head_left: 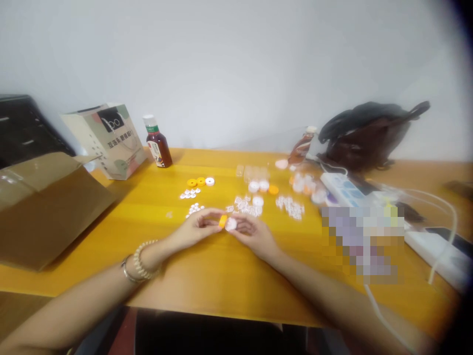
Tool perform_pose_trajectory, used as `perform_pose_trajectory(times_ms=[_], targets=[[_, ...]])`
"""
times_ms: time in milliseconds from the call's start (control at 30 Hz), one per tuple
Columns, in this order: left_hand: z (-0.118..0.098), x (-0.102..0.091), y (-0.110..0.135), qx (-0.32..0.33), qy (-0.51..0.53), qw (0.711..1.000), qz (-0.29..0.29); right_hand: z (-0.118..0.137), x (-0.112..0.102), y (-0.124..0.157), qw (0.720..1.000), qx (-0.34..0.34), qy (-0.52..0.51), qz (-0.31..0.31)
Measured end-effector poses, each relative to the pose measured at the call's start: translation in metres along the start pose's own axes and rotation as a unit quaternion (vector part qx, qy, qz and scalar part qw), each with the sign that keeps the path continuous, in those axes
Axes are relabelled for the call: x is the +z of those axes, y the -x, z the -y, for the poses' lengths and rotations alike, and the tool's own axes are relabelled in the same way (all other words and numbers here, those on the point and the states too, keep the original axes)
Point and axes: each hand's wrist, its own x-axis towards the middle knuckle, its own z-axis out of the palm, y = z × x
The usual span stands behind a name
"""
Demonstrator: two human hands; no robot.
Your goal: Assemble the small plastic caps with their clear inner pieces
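Low over the middle of the table, my left hand (197, 228) pinches a small round orange piece (222, 221) by its edge. My right hand (256, 234) grips a round white piece (231, 224) close beside it; whether the two pieces touch is hard to tell. Just behind my hands lie many small clear plastic parts (242, 204) and a group of little white parts (194, 210). Farther back are orange and white discs (200, 181) in a row, plus more white discs (258, 186) with an orange disc (273, 189).
An open cardboard box (55, 207) and a paper bag (120, 140) stand at the left, near a dark red bottle (159, 147). On the right are a second bottle (301, 146), a dark bag (364, 135), a white power strip (343, 190) and cables (453, 217).
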Motion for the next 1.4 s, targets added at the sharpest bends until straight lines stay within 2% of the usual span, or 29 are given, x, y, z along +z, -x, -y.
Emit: perform_pose_trajectory(times_ms=[300,600,833,1267,1400], targets=[[-0.008,0.014,0.006,0.083,-0.164,0.982,-0.042,-0.002,0.001,0.001,0.999,-0.006,-0.026,0.021],[-0.010,0.014,0.010,0.106,-0.244,0.962,-0.060,-0.001,0.001,0.001,0.994,0.038,-0.095,0.037],[-0.013,0.014,0.013,0.129,-0.344,0.930,-0.036,-0.001,0.001,-0.001,0.993,0.059,-0.093,0.045],[-0.014,0.011,0.013,0.126,-0.372,0.919,0.004,0.000,0.001,-0.001,0.991,0.083,-0.098,0.041],[-0.014,0.011,0.011,0.122,-0.345,0.930,-0.005,0.001,0.000,-0.002,0.988,0.091,-0.113,0.045]])
